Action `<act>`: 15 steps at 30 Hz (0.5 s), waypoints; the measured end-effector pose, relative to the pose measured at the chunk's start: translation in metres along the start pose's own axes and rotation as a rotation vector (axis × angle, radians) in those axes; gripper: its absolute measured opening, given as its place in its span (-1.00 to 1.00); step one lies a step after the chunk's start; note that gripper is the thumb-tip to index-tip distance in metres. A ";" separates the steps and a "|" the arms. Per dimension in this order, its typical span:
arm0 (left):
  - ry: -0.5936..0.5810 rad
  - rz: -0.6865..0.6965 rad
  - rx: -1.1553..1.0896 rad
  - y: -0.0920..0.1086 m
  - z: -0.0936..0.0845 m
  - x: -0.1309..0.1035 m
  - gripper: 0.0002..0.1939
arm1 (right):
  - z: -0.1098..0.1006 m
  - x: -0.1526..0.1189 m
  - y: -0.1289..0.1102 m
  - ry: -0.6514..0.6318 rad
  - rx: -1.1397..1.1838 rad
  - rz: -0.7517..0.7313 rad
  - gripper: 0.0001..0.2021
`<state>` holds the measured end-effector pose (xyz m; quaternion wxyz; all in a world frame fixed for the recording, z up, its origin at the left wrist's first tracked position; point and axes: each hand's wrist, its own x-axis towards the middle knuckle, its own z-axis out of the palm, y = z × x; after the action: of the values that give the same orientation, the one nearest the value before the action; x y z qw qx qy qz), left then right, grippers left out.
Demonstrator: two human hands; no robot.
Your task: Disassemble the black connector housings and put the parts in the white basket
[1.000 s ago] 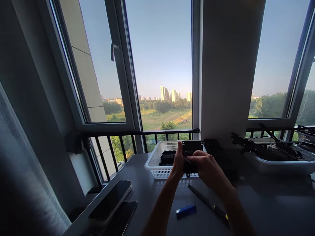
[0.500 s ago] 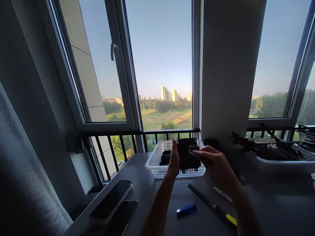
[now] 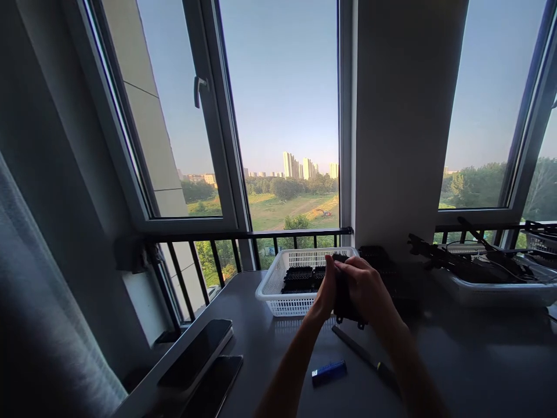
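Observation:
A flat black plastic part (image 3: 347, 305) is held up in front of the white basket's right end. My left hand (image 3: 322, 295) grips its left side with the thumb up. My right hand (image 3: 369, 290) is closed over its right side, fingers near the top edge. The small dark piece that was in the right fingers is hidden now, so I cannot tell if it is still there. Behind the hands, the white basket (image 3: 270, 303) holds several ribbed black parts (image 3: 299, 277). Below them lie a long dark tool (image 3: 354, 344) and a blue lighter (image 3: 329, 373).
Two dark phones (image 3: 198, 351) lie at the table's left. On the right stands a pale tray (image 3: 487, 293) heaped with black parts and wires. More dark pieces (image 3: 375, 258) are by the pillar. A railing (image 3: 256, 235) runs along the window behind the table.
Both hands have moved slightly right and the black part has turned from facing me to a narrower, tilted view. My right hand has closed over its side. More of the basket's contents shows.

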<state>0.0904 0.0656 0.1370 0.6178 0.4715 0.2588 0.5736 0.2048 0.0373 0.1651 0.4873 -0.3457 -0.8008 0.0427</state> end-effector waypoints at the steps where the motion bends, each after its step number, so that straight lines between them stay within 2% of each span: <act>1: 0.000 -0.040 -0.049 0.004 0.000 0.001 -0.26 | 0.000 0.000 -0.003 -0.027 0.006 0.004 -0.59; 4: 0.094 -0.054 -0.154 0.016 -0.003 0.003 -0.20 | -0.003 -0.002 -0.011 -0.149 0.025 -0.010 -0.58; 8: 0.210 -0.021 -0.175 0.027 -0.015 0.006 -0.29 | -0.007 -0.009 -0.019 -0.339 0.001 -0.046 -0.44; 10: 0.239 -0.011 -0.189 0.032 -0.021 0.007 -0.32 | -0.010 -0.012 -0.020 -0.408 0.012 -0.050 -0.44; 13: 0.282 0.021 -0.226 0.037 -0.027 0.008 -0.38 | -0.016 -0.015 -0.016 -0.466 0.131 -0.063 -0.56; 15: 0.286 0.042 -0.226 0.039 -0.028 0.008 -0.43 | -0.022 -0.014 -0.010 -0.413 0.227 -0.061 -0.66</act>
<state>0.0505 0.0771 0.1611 0.6118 0.3181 0.2678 0.6729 0.2215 0.0155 0.1698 0.3501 -0.2482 -0.8835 0.1878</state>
